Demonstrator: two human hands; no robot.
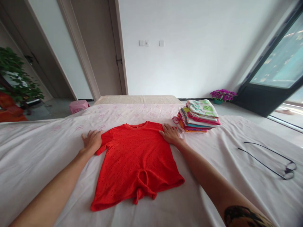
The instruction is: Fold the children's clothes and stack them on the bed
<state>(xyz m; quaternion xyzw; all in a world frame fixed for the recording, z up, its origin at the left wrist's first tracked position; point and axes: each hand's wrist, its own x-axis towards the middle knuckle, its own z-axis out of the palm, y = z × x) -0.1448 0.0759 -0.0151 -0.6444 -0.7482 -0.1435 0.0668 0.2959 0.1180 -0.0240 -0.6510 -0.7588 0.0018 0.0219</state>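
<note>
A red short-sleeved shirt point(136, 160) lies spread flat on the white sheet of the bed point(35, 157), neckline away from me, with a knotted tie at its hem. My left hand point(92, 140) rests palm down at the shirt's left sleeve, fingers stretched out. On the shirt's right shoulder edge, my right hand point(170, 134) lies flat with its fingers spread. Neither hand holds anything.
A stack of folded colourful clothes point(199, 115) sits on the bed just right of my right hand. A dark clothes hanger point(272, 159) lies at the right. Beyond the bed are a pink stool point(78, 105), a potted plant point(16, 78), purple flowers point(222, 94) and a glass door point(279, 63).
</note>
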